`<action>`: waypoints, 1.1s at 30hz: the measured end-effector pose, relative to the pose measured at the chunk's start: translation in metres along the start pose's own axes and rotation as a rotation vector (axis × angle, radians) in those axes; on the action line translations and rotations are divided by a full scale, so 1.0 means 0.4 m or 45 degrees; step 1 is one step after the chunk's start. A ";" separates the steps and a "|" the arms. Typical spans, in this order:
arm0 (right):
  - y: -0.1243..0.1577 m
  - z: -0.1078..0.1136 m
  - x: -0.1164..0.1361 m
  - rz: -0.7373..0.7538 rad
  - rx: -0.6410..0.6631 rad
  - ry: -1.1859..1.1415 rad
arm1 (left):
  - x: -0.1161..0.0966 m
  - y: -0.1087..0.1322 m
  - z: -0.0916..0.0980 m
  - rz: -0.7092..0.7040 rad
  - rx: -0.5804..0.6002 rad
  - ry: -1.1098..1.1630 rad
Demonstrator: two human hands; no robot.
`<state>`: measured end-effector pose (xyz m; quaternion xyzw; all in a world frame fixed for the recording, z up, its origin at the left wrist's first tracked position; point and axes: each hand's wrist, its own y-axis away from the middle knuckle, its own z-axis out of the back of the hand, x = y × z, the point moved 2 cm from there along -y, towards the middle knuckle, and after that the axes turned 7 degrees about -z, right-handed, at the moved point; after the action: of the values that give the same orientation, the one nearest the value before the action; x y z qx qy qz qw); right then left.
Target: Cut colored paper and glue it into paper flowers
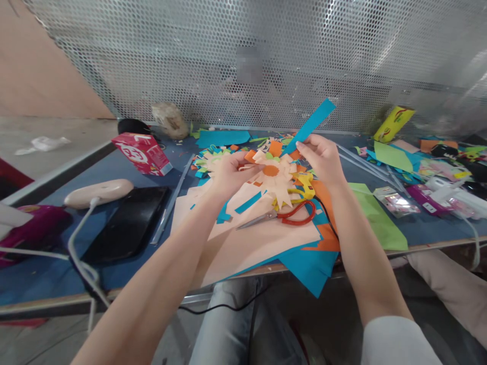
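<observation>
Between my hands is a peach paper flower [281, 183] with an orange round centre and strip petals. My left hand [233, 175] pinches the flower's left edge. My right hand [322, 156] has closed its thumb and fingers on a blue paper strip [312, 120], which slants up to the right; its lower end reaches the flower's top edge. Below the flower, red-handled scissors [294, 215] lie on peach paper sheets [243, 248]. Yellow scissors [304, 188] sit just right of the petals. Another paper flower [211, 161] is partly hidden behind my left hand.
On the left are a red box [141, 154], a black phone [127, 223] and a white corded device [99, 192]. Green paper [376, 218] and a yellow roll [393, 124] lie to the right. A perforated metal panel [213, 61] closes off the table's back. Another person's leg [445, 284] shows at lower right.
</observation>
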<state>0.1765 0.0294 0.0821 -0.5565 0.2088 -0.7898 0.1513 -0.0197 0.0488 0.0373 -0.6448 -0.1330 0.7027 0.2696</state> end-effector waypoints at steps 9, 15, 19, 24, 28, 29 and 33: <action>-0.002 0.000 -0.017 0.097 0.028 -0.055 | -0.013 0.003 0.010 -0.204 -0.151 -0.161; 0.002 -0.003 -0.013 0.200 0.060 0.017 | -0.022 0.004 0.013 -0.307 -0.196 -0.258; 0.006 -0.005 -0.009 0.234 0.107 0.041 | -0.022 0.004 0.004 -0.267 -0.113 -0.249; 0.009 -0.003 -0.003 0.297 0.104 0.119 | -0.020 0.010 0.009 -0.327 -0.157 -0.320; 0.018 0.003 0.015 0.406 0.092 0.163 | -0.035 0.015 0.016 -0.533 -0.211 -0.436; 0.022 0.004 0.022 0.467 0.098 0.159 | -0.040 0.016 0.017 -0.602 -0.200 -0.437; 0.035 0.010 0.042 0.661 0.111 0.215 | -0.058 0.018 0.023 -0.852 -0.206 -0.434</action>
<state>0.1745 0.0086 0.0899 -0.4096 0.3221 -0.7765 0.3544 -0.0295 0.0316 0.0539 -0.4587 -0.4341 0.6603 0.4063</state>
